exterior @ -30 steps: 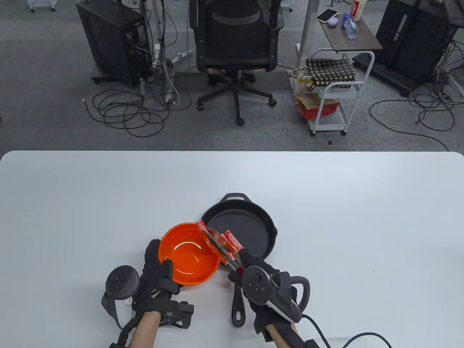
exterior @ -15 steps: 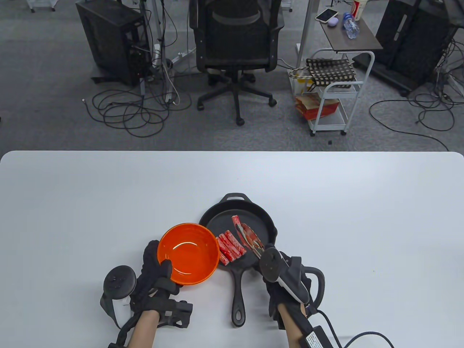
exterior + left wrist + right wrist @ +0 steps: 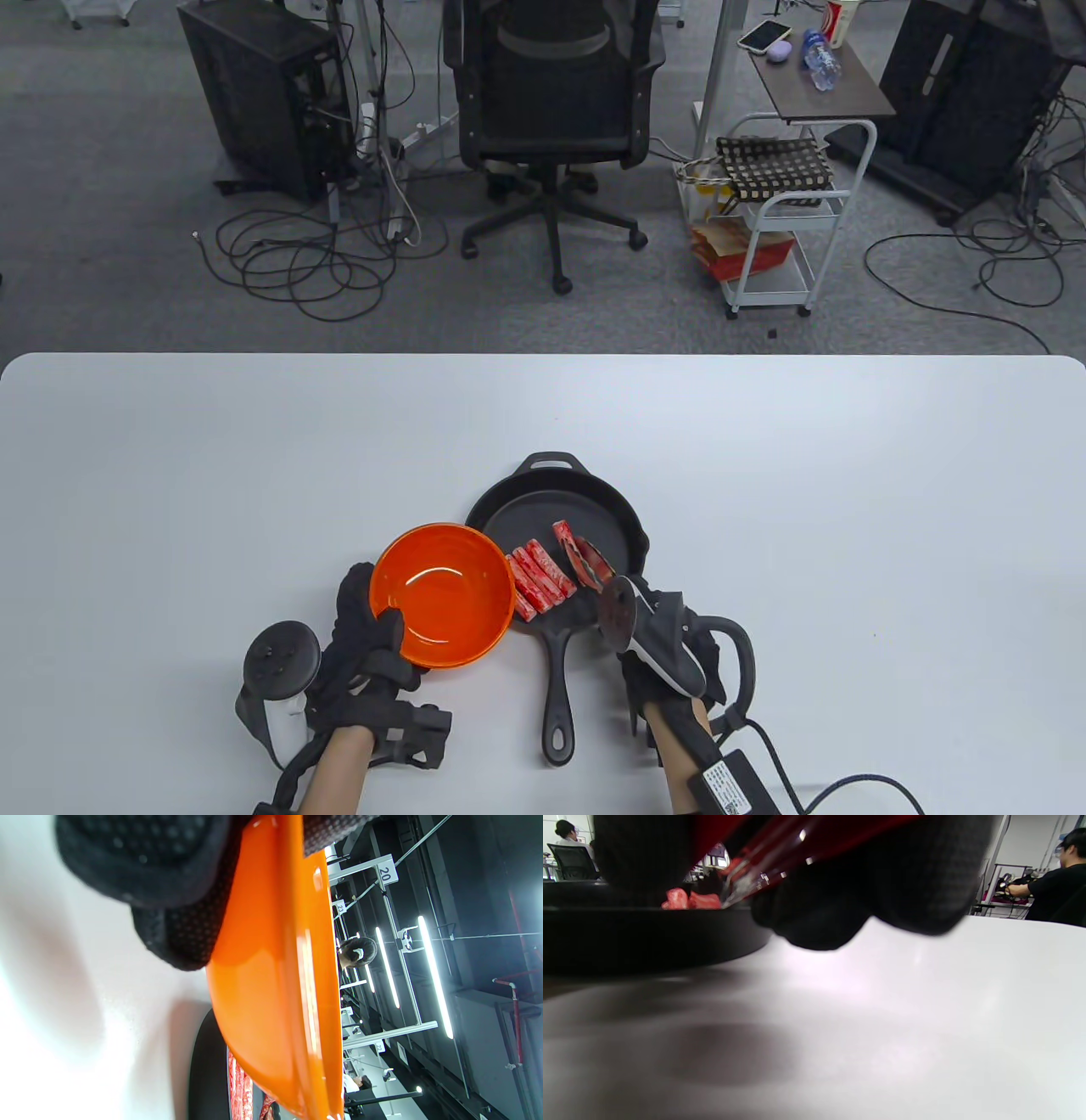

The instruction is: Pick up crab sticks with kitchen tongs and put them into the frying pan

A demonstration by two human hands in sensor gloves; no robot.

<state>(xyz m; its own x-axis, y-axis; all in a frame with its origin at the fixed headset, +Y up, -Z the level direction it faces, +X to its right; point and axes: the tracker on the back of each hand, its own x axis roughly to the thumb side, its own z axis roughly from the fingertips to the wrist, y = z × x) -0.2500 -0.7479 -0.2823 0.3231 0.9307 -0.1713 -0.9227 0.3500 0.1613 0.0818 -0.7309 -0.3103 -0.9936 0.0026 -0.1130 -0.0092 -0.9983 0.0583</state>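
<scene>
A black cast-iron frying pan point(image 3: 611, 518) sits at the table's middle, its handle pointing toward me. Three crab sticks point(image 3: 539, 580) lie side by side in the pan's near-left part. My right hand point(image 3: 657, 632) grips red kitchen tongs point(image 3: 590, 562), whose tips hold another crab stick point(image 3: 563, 534) low over the pan floor. In the right wrist view the pan rim point(image 3: 649, 933) and red crab sticks point(image 3: 691, 901) show past my gloved fingers point(image 3: 865, 887). My left hand point(image 3: 365, 632) holds the rim of an orange bowl point(image 3: 441, 594), thumb inside it; the bowl point(image 3: 275, 984) fills the left wrist view.
The white table point(image 3: 848, 509) stretches wide around the pan and bowl. A cable point(image 3: 814, 789) trails from my right wrist at the near edge. Beyond the far edge stand an office chair point(image 3: 551, 110), a white cart point(image 3: 780, 229) and floor cables.
The right hand carried the tongs and a crab stick from the bowl's rim over into the pan, then drew back a little. Three sticks now lie in the pan. The left hand stayed still.
</scene>
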